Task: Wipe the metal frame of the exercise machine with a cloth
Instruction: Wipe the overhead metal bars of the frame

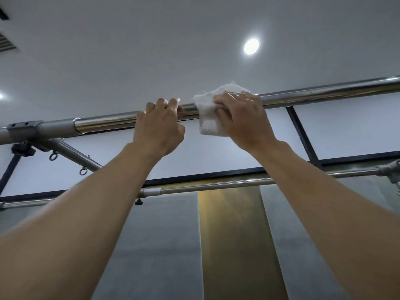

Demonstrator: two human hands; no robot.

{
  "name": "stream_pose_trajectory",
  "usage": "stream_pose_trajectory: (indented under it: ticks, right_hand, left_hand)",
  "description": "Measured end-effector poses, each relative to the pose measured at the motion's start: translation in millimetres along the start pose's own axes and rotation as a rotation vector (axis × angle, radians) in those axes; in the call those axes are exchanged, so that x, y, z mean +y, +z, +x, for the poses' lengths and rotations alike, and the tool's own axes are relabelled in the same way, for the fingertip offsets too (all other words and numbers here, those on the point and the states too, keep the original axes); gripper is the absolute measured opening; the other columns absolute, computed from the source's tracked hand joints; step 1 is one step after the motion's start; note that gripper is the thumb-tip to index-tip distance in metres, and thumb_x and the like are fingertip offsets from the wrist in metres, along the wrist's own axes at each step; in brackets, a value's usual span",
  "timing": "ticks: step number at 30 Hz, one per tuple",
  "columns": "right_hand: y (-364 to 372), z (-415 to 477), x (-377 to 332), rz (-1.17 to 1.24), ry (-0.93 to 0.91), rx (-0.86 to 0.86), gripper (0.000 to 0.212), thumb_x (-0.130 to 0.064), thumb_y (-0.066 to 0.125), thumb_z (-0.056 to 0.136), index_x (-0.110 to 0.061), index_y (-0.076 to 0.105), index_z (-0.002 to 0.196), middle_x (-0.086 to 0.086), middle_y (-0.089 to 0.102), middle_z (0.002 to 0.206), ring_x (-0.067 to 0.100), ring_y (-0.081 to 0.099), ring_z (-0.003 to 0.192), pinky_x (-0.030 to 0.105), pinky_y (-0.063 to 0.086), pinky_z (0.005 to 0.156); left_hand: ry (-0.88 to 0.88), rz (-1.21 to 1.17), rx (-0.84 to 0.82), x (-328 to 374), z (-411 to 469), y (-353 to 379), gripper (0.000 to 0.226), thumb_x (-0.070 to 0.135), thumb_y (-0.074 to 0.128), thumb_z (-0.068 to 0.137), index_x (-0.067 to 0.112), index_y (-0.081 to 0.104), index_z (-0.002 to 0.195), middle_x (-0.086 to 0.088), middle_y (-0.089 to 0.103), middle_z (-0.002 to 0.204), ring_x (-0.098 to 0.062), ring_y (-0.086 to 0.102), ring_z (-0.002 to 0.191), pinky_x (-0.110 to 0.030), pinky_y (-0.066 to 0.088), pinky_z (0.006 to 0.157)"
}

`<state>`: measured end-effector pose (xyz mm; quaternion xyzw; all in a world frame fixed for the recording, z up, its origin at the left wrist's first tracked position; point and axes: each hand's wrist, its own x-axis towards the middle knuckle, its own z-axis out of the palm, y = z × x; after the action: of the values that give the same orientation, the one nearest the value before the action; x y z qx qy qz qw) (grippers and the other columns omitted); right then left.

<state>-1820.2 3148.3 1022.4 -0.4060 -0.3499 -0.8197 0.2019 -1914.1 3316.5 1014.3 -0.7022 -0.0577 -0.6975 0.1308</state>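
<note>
A shiny metal frame bar (pixel 324 93) runs overhead from lower left to upper right. My left hand (pixel 159 126) grips the bar with its fingers curled over the top. Just to its right, my right hand (pixel 242 118) holds a white cloth (pixel 207 118) wrapped over the bar, with the cloth hanging a little below it. The two hands are close together, with a short bare stretch of bar between them.
A grey sleeve joint with a clamp (pixel 32 126) sits on the bar at the left, where a diagonal strut with eye hooks (pixel 83 169) branches off. A second, thinner bar (pixel 216 185) runs lower down. Behind are the ceiling with a round lamp (pixel 251 46) and wall panels.
</note>
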Motion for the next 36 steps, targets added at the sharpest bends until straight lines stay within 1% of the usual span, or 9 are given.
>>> stream_pose_trajectory:
  ticks: [7, 10, 13, 17, 23, 27, 30, 33, 36]
  right_hand:
    - [12, 38, -13, -0.149, 0.183, -0.126, 0.022, -0.019, 0.039, 0.098, -0.014, 0.059, 0.105, 0.006, 0.069, 0.096, 0.033, 0.061, 0.092, 0.039, 0.037, 0.085]
    - [34, 40, -48, -0.200, 0.093, -0.169, 0.026, -0.019, 0.036, 0.097, -0.015, 0.060, 0.106, 0.005, 0.070, 0.102, 0.031, 0.063, 0.096, 0.037, 0.036, 0.084]
    - [41, 19, -62, -0.096, 0.006, -0.059, 0.042, -0.033, 0.028, 0.088, -0.012, 0.064, 0.092, 0.004, 0.071, 0.089, 0.027, 0.064, 0.087, 0.036, 0.036, 0.084]
    - [36, 3, -43, -0.143, -0.036, 0.013, 0.018, -0.021, 0.049, 0.094, -0.013, 0.065, 0.096, 0.003, 0.071, 0.098, 0.028, 0.064, 0.095, 0.038, 0.037, 0.097]
    - [47, 42, -65, -0.218, 0.184, -0.079, 0.020, -0.016, 0.042, 0.098, -0.009, 0.059, 0.106, 0.011, 0.069, 0.094, 0.037, 0.062, 0.088, 0.041, 0.038, 0.085]
    - [72, 36, -97, -0.241, -0.036, -0.113, 0.012, -0.011, 0.048, 0.094, -0.010, 0.059, 0.099, 0.009, 0.070, 0.087, 0.035, 0.064, 0.082, 0.038, 0.036, 0.077]
    - [68, 17, -93, -0.240, -0.086, -0.043, 0.025, -0.025, 0.042, 0.094, -0.011, 0.062, 0.095, 0.005, 0.070, 0.089, 0.030, 0.065, 0.086, 0.037, 0.038, 0.086]
    - [56, 14, -78, -0.318, -0.020, 0.041, 0.020, -0.021, 0.044, 0.096, -0.012, 0.063, 0.093, 0.006, 0.070, 0.085, 0.031, 0.066, 0.082, 0.039, 0.040, 0.084]
    - [57, 36, -78, -0.303, 0.140, -0.033, 0.016, -0.013, 0.043, 0.095, -0.009, 0.058, 0.097, 0.011, 0.068, 0.082, 0.037, 0.062, 0.079, 0.038, 0.036, 0.076]
  left_hand:
    - [-0.051, -0.003, 0.023, -29, -4, 6, 0.052, 0.021, 0.050, 0.092, 0.017, 0.042, 0.143, -0.013, 0.047, 0.140, -0.036, 0.041, 0.131, -0.052, 0.032, 0.109]
    - [-0.029, 0.019, 0.041, -31, -6, 8, 0.048, 0.023, 0.051, 0.094, 0.015, 0.042, 0.140, -0.014, 0.047, 0.138, -0.037, 0.041, 0.130, -0.051, 0.032, 0.108]
    - [0.006, 0.022, 0.052, -37, -5, 7, 0.047, 0.025, 0.052, 0.094, 0.017, 0.043, 0.139, -0.013, 0.048, 0.137, -0.037, 0.042, 0.128, -0.051, 0.033, 0.106]
    - [0.090, 0.062, 0.044, -55, -3, 3, 0.050, 0.021, 0.048, 0.093, 0.020, 0.039, 0.143, -0.010, 0.048, 0.138, -0.034, 0.044, 0.126, -0.051, 0.036, 0.101]
    - [0.118, -0.002, 0.114, -73, 1, 1, 0.036, 0.019, 0.047, 0.093, 0.016, 0.051, 0.128, -0.007, 0.058, 0.122, -0.031, 0.051, 0.115, -0.044, 0.038, 0.094]
    - [0.030, -0.110, 0.170, -92, 0, 2, 0.031, 0.020, 0.049, 0.093, 0.014, 0.057, 0.122, -0.008, 0.062, 0.117, -0.033, 0.052, 0.111, -0.045, 0.038, 0.092]
    - [0.028, -0.125, 0.156, -108, -2, 2, 0.033, 0.016, 0.049, 0.090, 0.018, 0.058, 0.122, -0.007, 0.062, 0.116, -0.031, 0.053, 0.109, -0.043, 0.038, 0.092]
    - [0.075, -0.122, 0.125, -119, 0, 0, 0.036, 0.013, 0.048, 0.090, 0.022, 0.058, 0.124, -0.005, 0.062, 0.116, -0.030, 0.054, 0.108, -0.042, 0.040, 0.092]
    - [0.090, -0.119, 0.119, -124, 2, 0, 0.039, 0.011, 0.048, 0.090, 0.024, 0.057, 0.126, -0.005, 0.062, 0.116, -0.029, 0.054, 0.108, -0.042, 0.040, 0.093]
